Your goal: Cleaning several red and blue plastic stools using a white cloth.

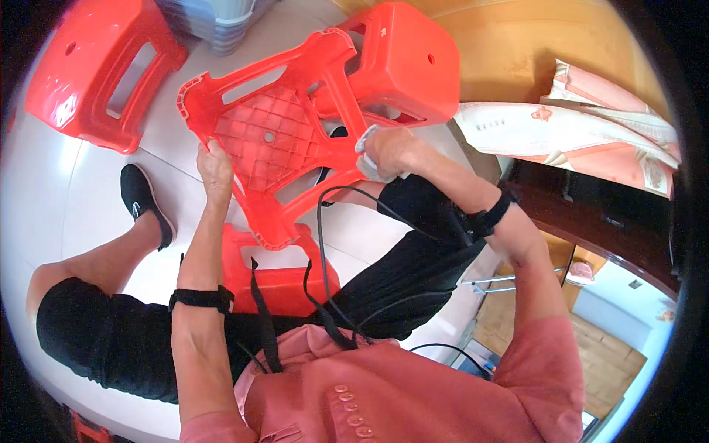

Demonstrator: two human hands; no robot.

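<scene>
Before me a red plastic stool (pixel 260 124) is turned so that its ribbed underside faces me and its legs point up my way. My left hand (pixel 215 169) grips its left edge, thumb on the near side. On the right side, my right hand (pixel 390 152) presses a whitish cloth (pixel 368 158) against a leg of the stool; the cloth is mostly hidden under the fingers. Between my thighs is another red stool (pixel 277 282), which appears to be under me.
One red stool (pixel 94 66) stands on the tiled floor at upper left, another (pixel 410 61) just beyond the held one. Stacked blue-grey plastic containers (pixel 224 22) are at the top. A patterned cloth (pixel 554 133) covers dark furniture (pixel 587 194) on the right. A black cable (pixel 321 232) crosses my lap.
</scene>
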